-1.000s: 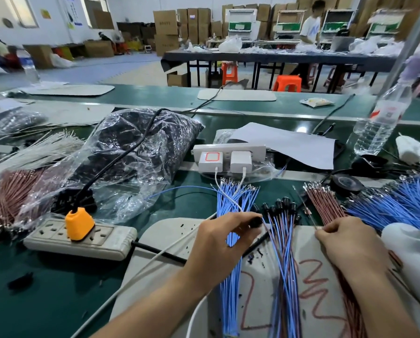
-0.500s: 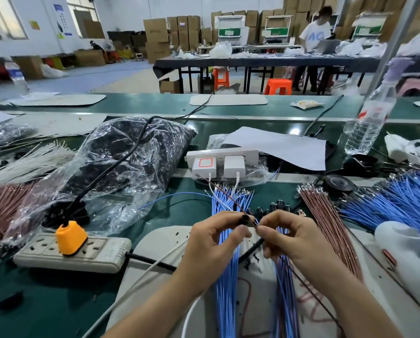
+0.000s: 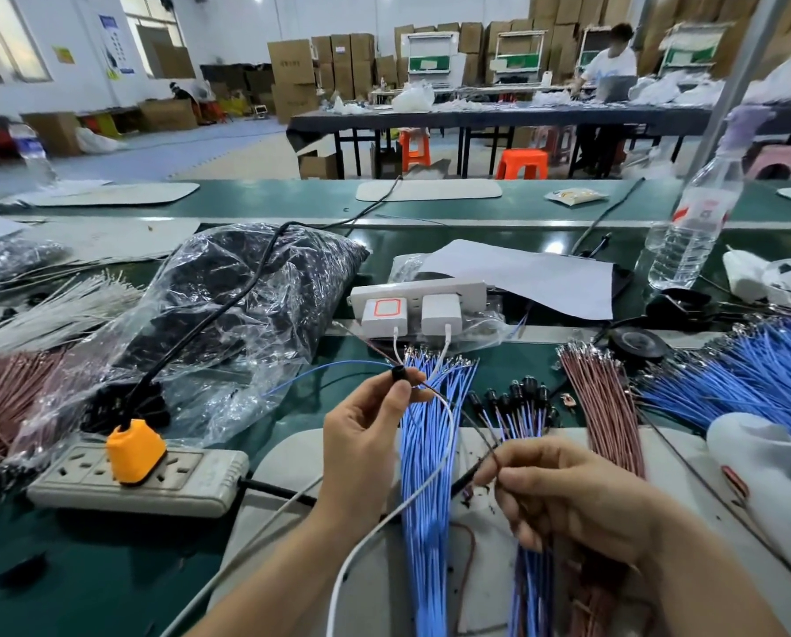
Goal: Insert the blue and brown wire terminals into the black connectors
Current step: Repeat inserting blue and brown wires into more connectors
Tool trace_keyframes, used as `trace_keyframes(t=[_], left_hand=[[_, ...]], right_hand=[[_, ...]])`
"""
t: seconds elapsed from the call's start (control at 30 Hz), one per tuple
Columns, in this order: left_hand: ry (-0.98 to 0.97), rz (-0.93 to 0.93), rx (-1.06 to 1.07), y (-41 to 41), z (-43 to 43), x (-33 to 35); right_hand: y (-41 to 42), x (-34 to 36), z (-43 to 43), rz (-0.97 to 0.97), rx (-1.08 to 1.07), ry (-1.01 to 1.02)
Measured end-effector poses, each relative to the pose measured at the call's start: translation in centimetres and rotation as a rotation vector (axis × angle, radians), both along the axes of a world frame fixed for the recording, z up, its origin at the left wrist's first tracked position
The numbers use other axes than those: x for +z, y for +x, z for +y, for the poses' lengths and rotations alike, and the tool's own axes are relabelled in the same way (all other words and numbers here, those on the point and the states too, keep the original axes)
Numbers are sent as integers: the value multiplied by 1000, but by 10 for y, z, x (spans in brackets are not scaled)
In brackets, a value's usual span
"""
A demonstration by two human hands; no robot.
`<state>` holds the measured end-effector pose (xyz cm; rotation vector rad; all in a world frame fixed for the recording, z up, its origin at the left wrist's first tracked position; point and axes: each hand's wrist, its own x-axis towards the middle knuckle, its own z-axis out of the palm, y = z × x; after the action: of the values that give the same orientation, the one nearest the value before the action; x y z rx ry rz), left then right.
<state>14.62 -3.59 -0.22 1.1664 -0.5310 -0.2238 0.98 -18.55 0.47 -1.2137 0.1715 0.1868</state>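
Pinching a small black connector [image 3: 400, 374] with the left hand [image 3: 361, 448], thumb and fingers [image 3: 396, 397] clamped right on it, up above the worktop [image 3: 62, 567]. Over at roughly 4 o'clock from there, the right hand [image 3: 577, 508], fingertips [image 3: 522, 462] nipped together on a thin brown wire [image 3: 458, 409] running back up to the connector. Also a single blue wire [image 3: 329, 367] arcing out from the connector toward 9 o'clock. Can't tell how far either end sits inside, way too small. Between and below the hands, a loose bundle of blue wires [image 3: 426, 475] lying on a white mat [image 3: 288, 462]. At 3 o'clock of the connector, a little heap of black connectors with wires on [image 3: 517, 397], then a brown bundle [image 3: 600, 406] just past that. Way off at 8 o'clock, a grey power strip [image 3: 154, 480] with an orange plug [image 3: 134, 445] stuck in it, plus a crinkly plastic bag [image 3: 228, 305] at 10 o'clock.
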Motion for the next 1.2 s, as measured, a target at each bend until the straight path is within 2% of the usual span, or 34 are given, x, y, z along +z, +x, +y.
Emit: trace_keyframes(t=[0.13,0.23,0.43,0.53,0.7,0.8,0.97,1.2], left_hand=[[49,-20,0,2,0,-2],[91,-76,-16,0,0,-2],[101,-168,-101,-6,0,-3],[101,-199,-153,-9,0,-4],[172,-308,-238,-14,2,-9],[190,-386,-223,-15,2,-9],[214,-432,-192,-13,3,-8],[231,-448,-192,-14,3,-8]], right_hand=[[7,-4,2,-6,-189,58],[11,-8,-1,-71,-343,177],[17,-12,-12,-187,-805,416],[17,-8,-11,-182,-863,434],[18,-4,0,-177,-880,284],[17,5,11,-223,-920,76],[11,23,27,-414,-975,-33],[8,33,44,-663,-1030,-407]])
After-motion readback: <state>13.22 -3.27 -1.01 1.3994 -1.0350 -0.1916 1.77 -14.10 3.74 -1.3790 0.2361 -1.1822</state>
